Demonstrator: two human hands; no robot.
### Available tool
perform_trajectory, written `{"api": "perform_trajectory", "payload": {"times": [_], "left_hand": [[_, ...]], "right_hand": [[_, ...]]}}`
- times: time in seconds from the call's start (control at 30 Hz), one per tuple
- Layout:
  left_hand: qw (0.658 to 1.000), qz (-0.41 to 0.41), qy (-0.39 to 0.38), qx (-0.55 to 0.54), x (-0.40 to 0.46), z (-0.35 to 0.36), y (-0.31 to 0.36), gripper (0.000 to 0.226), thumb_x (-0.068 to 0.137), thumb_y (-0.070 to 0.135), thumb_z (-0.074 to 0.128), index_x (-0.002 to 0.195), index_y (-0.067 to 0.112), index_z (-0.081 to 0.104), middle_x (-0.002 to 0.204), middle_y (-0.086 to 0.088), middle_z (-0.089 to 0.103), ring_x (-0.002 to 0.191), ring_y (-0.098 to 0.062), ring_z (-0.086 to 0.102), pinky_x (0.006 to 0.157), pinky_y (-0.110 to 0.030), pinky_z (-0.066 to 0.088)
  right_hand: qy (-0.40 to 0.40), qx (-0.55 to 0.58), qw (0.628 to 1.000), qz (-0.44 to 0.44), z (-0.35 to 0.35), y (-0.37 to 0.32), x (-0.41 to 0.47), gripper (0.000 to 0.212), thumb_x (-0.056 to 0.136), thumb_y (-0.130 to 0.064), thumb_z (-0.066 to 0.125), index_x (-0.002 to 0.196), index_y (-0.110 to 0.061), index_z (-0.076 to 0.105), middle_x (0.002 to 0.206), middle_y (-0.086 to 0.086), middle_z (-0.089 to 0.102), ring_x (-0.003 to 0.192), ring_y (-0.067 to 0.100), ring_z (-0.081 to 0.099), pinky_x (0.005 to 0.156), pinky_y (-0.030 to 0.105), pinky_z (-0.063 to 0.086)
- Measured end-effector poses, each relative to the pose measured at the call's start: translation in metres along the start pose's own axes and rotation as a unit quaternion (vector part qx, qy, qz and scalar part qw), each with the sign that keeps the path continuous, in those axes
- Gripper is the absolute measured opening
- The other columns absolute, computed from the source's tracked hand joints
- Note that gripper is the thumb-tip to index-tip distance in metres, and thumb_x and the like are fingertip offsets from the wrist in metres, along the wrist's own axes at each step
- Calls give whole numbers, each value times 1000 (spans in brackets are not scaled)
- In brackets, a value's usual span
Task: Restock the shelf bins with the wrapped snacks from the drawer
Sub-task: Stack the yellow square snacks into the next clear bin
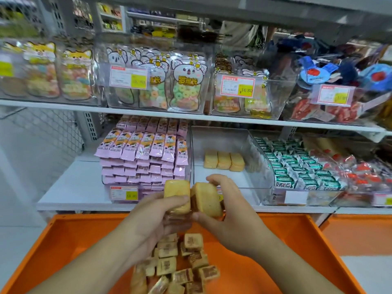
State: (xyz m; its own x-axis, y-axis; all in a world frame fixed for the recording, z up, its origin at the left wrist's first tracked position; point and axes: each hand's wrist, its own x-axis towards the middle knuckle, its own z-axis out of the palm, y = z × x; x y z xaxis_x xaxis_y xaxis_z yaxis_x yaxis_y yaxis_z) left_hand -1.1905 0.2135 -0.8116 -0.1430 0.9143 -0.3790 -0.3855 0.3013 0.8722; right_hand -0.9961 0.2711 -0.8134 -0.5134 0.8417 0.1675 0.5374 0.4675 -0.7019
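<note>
above the orange drawer both hands meet, each wrapped round a yellow wrapped snack. the left hand has its fingers curled under and its thumb laid across the face of one yellow cake, held upright with its broad side toward the onlooker. the right hand pinches a second cake from above and below, fingers arched over the top edge and thumb under the lower corner; this one is tilted and turned, its edge touching the first cake. neither hand is spread wide, both closed just enough to hold a single piece, though more wrappers seem to sit under the left hand's piece and i cannot tell how many.

below the hands, in the drawer, a loose heap of the same wrapped snacks lies jumbled, some showing a reddish printed label. just beyond the hands, on the lower shelf, a clear bin holds a short row of three yellow cakes near its back. a full bin of pink packets stands to its left, and green-and-white packets fill the bin on its right.
</note>
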Motion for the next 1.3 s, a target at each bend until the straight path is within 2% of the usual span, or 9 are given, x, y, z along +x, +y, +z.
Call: {"api": "perform_trajectory", "payload": {"times": [0.2,0.37,0.63,0.7,0.8,0.93,1.0,1.1,1.3], "left_hand": [[996,-4,-20,82,11,12,-14,40,80,15,87,116,5,72,101,-23,78,72,-26,72,78,-42,60],[993,8,-2,121,18,26,-21,37,83,13,85,117,9,71,100,-17,79,93,-34,78,77,-42,61],[975,59,-17,211,27,46,-14,30,94,34,74,122,31,63,109,2,76,100,-16,73,90,-41,59],[925,115,0,361,30,45,-13,38,97,52,63,132,44,48,133,17,60,120,-4,58,97,-29,49],[771,236,-12,592,41,33,-19,69,102,64,37,162,42,11,164,28,11,154,0,6,127,-32,15],[644,245,-48,723,58,16,-31,72,106,62,22,159,43,-22,162,31,-31,147,1,-38,119,-34,-15],[606,272,-39,746,67,7,-39,73,105,64,26,163,41,-11,168,27,-17,155,-5,-24,122,-41,0],[550,298,-14,780,76,-1,-44,75,96,66,40,162,29,34,167,14,33,155,-17,30,108,-40,40],[508,349,21,787,86,-2,-55,77,92,65,44,157,25,42,163,10,41,149,-21,41,99,-47,54]], "right_hand": [[-48,-115,992,-16,-7,10,7,96,70,-71,81,150,-47,33,135,-22,29,111,11,58,93,38,54],[-72,-181,980,-39,-10,12,5,98,74,-71,78,151,-58,18,137,-19,26,106,22,64,85,45,57],[-22,-131,991,-11,-27,35,28,81,69,-56,88,136,-55,42,124,-19,42,106,14,62,91,46,56],[9,-144,990,-5,-39,44,49,83,71,-49,89,139,-53,42,129,-17,42,115,13,58,98,45,54],[29,-206,977,36,-58,61,92,88,74,-49,88,147,-49,39,136,-11,41,121,20,54,101,43,51],[-26,-247,964,93,-54,99,137,89,76,-43,89,152,-39,42,138,0,44,125,26,55,104,39,47],[-57,-246,962,104,-44,121,151,86,76,-36,88,151,-37,45,143,5,46,130,27,53,110,38,45],[-110,-266,949,127,-33,142,162,80,76,-29,84,147,-41,49,137,7,51,127,30,53,108,37,47],[-137,-277,939,150,-31,161,171,90,73,-34,78,155,-43,41,142,8,53,130,32,52,111,38,47]]}}
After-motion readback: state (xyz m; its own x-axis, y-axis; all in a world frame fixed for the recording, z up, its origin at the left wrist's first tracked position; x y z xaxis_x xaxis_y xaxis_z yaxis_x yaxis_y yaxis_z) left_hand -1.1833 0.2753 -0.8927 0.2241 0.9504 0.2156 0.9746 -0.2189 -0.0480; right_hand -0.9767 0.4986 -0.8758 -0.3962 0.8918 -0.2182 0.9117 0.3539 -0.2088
